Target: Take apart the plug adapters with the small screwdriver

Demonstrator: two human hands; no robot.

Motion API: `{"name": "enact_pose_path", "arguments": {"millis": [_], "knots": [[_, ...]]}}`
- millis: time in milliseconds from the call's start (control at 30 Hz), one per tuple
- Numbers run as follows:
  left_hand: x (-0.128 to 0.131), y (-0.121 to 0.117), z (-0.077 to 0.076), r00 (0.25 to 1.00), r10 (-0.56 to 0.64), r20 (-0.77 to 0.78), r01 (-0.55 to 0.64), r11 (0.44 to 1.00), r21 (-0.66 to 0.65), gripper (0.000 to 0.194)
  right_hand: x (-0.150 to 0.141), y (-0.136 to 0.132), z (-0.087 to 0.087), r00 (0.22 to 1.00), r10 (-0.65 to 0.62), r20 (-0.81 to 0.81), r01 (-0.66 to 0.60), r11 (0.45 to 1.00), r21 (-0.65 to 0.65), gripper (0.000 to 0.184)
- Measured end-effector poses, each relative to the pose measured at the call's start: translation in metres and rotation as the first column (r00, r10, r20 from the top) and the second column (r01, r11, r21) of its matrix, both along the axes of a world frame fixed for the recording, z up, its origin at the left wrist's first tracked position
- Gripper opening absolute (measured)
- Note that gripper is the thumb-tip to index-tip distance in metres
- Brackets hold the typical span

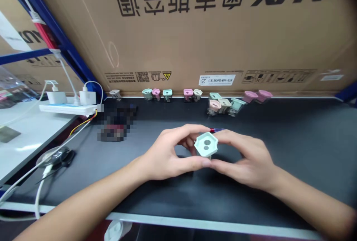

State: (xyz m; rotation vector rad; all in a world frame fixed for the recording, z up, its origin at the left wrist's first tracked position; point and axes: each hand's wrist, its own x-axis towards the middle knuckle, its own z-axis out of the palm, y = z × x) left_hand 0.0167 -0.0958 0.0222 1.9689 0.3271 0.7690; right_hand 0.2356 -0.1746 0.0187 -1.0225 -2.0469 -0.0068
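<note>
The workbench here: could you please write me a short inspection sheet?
Surface: black bench top, white table at left.
Job's things: pale green plastic piece between both hands; pink, green and cream pieces along the back edge.
Clutter: blurred objects beside a power strip.
Grippers: left hand and right hand both hold the piece.
Cables: white cords, a yellow and red wire.
Surroundings: printed cardboard box behind, blue rack frame at left.

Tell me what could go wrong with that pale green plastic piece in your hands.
The pale green plastic piece is pinched at its sides by the left hand and right hand, with little of it gripped, so it may slip. If dropped, it might bounce off the front edge of the black bench top or knock into the loose pastel plastic pieces standing at the back.
</note>
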Motion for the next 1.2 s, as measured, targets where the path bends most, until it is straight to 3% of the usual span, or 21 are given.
{"name": "enact_pose_path", "arguments": {"millis": [533,700,833,1033,1200], "knots": [[0.0,0.0,-0.001,0.999,-0.038,0.032,0.04,0.997,-0.064,0.057,0.0,-0.002,-0.001,1.0,0.001,-0.025,-0.001,1.0,-0.001,0.027],[-0.003,0.002,0.001,0.999,-0.04,0.014,0.041,0.995,-0.089,0.064,-0.001,-0.001,-0.003,0.981,-0.018,-0.195,-0.017,0.984,-0.178,0.039],[-0.005,0.003,-0.001,0.994,-0.097,0.054,0.103,0.986,-0.131,0.052,-0.001,0.0,-0.003,0.945,-0.008,-0.328,-0.094,0.951,-0.295,0.039],[-0.005,0.003,0.004,0.999,0.006,-0.038,-0.011,0.99,-0.141,0.03,-0.001,-0.001,0.003,0.974,0.024,-0.225,-0.109,0.921,-0.374,0.034],[-0.003,0.001,0.008,0.992,0.032,-0.119,-0.056,0.978,-0.201,0.029,-0.003,0.001,0.002,0.971,0.019,-0.24,-0.128,0.886,-0.445,0.032]]}}
